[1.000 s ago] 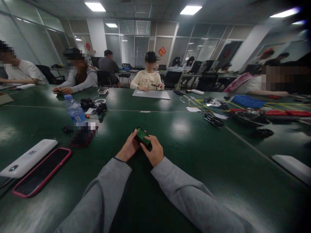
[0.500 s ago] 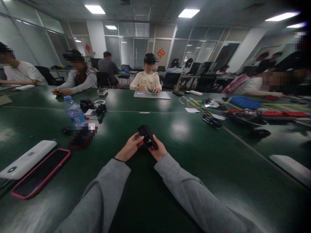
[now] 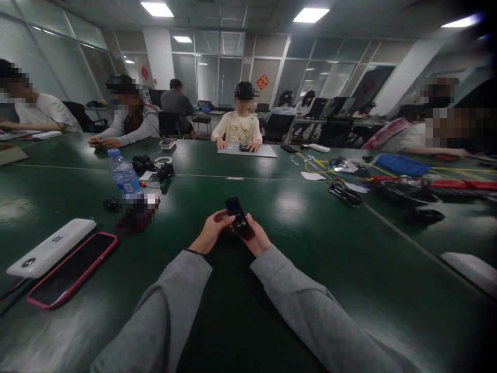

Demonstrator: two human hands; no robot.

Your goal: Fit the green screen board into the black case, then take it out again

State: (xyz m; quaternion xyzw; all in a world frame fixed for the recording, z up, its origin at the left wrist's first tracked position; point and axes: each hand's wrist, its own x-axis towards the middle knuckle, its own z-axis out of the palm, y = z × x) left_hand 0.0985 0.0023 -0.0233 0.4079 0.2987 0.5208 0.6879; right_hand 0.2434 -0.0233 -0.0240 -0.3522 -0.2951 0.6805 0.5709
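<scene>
Left hand (image 3: 209, 231) and right hand (image 3: 255, 238), fingers curled, together grip a small black device (image 3: 237, 216) held tilted just above the green table (image 3: 303, 243), with a bottle (image 3: 123, 174), a phone (image 3: 72, 270) and a power bank (image 3: 50, 248) well apart at left.

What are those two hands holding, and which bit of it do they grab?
A small black device, held by its lower end: the right hand cups it, and the left hand pinches its left edge.

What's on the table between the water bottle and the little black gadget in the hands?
In the head view, a blurred-out dark object lies between the water bottle and the black gadget; past it, bare green table.
</scene>
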